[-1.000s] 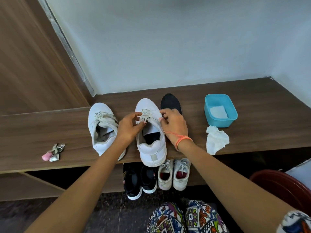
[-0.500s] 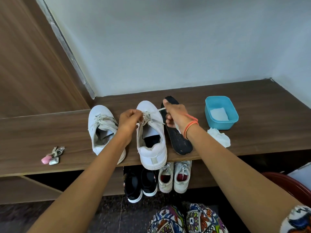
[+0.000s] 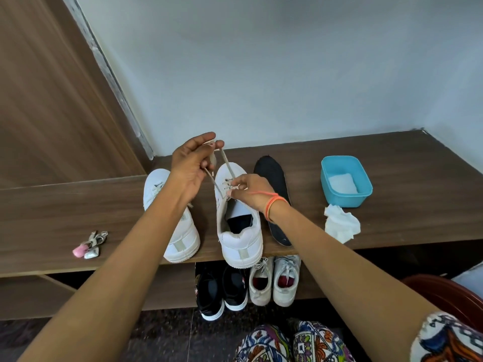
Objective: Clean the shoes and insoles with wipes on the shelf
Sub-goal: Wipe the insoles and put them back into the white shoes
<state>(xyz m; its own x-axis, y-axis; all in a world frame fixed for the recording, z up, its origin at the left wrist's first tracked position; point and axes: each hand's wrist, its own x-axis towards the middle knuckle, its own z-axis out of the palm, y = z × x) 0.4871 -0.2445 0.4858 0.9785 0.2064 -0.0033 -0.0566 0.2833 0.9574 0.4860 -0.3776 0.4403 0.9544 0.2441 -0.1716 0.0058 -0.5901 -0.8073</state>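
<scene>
Two white sneakers stand on the brown shelf (image 3: 392, 158), heels toward me. The left sneaker (image 3: 180, 236) is partly hidden by my left forearm. My left hand (image 3: 192, 165) is raised above the right sneaker (image 3: 241, 239) and pinches its beige lace (image 3: 226, 163), pulled up taut. My right hand (image 3: 247, 190) pinches the lace at the eyelets. A black insole (image 3: 274, 178) lies just right of that sneaker. A crumpled white wipe (image 3: 341, 226) lies near the shelf's front edge.
A blue tub (image 3: 346, 182) holding white wipes stands at the right. A bunch of keys with a pink fob (image 3: 88, 245) lies at the left. Below the shelf stand black shoes (image 3: 222, 291) and light sneakers (image 3: 274, 280). A dark red round object (image 3: 449, 296) is at the lower right.
My left hand has risen from the sneaker's tongue, drawing the lace up and out. My right hand came back from beside the insole to the eyelets. The view tilted.
</scene>
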